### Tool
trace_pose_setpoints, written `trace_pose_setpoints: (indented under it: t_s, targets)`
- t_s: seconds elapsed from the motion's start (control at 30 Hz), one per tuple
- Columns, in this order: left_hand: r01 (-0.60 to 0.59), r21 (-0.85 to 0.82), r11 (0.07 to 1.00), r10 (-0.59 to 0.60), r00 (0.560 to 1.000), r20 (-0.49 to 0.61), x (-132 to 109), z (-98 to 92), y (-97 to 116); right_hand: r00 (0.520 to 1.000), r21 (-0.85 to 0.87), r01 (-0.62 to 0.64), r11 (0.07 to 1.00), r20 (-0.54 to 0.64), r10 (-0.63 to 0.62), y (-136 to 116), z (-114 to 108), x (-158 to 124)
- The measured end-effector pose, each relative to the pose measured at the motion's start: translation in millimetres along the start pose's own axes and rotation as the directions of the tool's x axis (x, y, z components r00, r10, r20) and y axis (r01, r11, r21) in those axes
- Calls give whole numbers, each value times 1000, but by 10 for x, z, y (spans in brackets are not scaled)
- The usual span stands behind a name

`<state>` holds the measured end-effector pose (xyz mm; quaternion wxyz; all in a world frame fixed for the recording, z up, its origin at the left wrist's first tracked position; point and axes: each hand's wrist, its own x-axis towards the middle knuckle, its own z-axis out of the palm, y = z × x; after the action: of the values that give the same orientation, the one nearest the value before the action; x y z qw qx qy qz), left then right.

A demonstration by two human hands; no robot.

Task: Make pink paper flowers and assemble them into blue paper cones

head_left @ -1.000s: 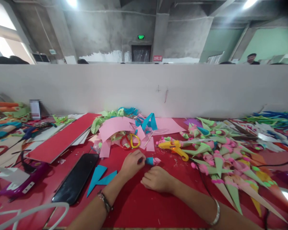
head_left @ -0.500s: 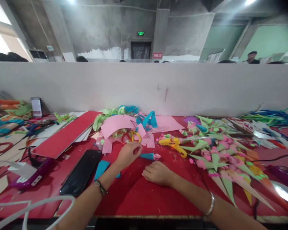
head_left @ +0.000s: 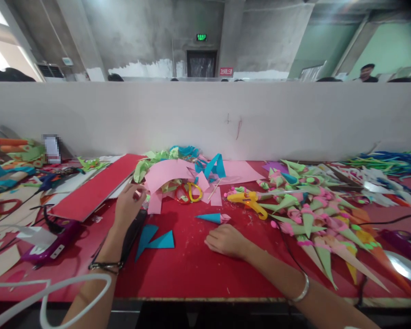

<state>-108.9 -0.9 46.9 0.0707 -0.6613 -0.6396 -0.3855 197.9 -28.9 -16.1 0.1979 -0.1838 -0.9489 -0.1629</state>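
My left hand (head_left: 129,202) is above the top end of a black phone (head_left: 133,235), beside the pink paper sheets (head_left: 167,173). Its fingers are loosely bent and apart, with nothing visible between them. My right hand (head_left: 226,241) rests on the red tabletop with fingers curled in; their inside is hidden. Just beyond it lies a small blue paper cone with a pink rolled paper bud (head_left: 214,218), touched by neither hand. Two blue paper pieces (head_left: 157,240) lie between my hands.
A yellow glue gun (head_left: 248,201) lies beside a heap of green and pink paper cones (head_left: 308,219). Red-and-yellow-handled scissors (head_left: 189,193) rest among scraps. At left are a red board (head_left: 99,185), a purple power strip (head_left: 51,242) and a white cable (head_left: 78,278). A white partition (head_left: 192,119) stands behind.
My left hand has moved left, from beside the blue cone to above the phone. The right hand has stayed resting on the table. The view has tilted slightly down.
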Motion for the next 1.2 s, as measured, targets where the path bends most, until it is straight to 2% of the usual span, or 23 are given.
trace_pose_setpoints:
  t_s: [0.07,0.1,0.17,0.27,0.33,0.43,0.57,0.7,0.87,1.0,1.1,1.2]
  targets:
    - [6,22,1000,-5,999,-35,23,-22,-50,1000,-2,-13,1000,7,13,0,-5,-1]
    - [20,61,998,-20,1000,-10,30,-22,-71,1000,-2,-19,1000,9,19,0,-5,-3]
    - [42,178,983,-64,991,120,26,3,-107,1000,3,-24,1000,20,24,0,-3,-9]
    - [37,316,948,-136,945,298,-42,93,-116,999,13,-29,999,40,28,-1,4,-23]
    - [25,382,924,-150,942,302,-115,165,-67,999,20,-31,999,40,30,0,10,-35]
    - [-63,462,884,-107,937,332,-206,246,70,999,24,-36,999,23,36,1,20,-49]
    - [-156,396,905,-25,910,415,-229,275,188,999,20,-51,999,13,50,4,26,-52]
    - [-133,419,898,-36,928,371,-192,277,77,999,23,-51,998,19,51,7,26,-49]
    - [-199,413,889,-39,864,501,-157,346,-59,998,32,-66,997,13,65,1,18,-44]
    - [-222,399,889,11,884,468,-130,374,5,997,35,-77,996,4,76,0,23,-44]
    - [-202,267,942,70,899,433,-132,334,82,996,68,-85,994,7,85,4,25,-56]
    - [-171,-13,985,157,870,468,-176,283,226,984,221,-179,959,20,180,-11,-13,-41]
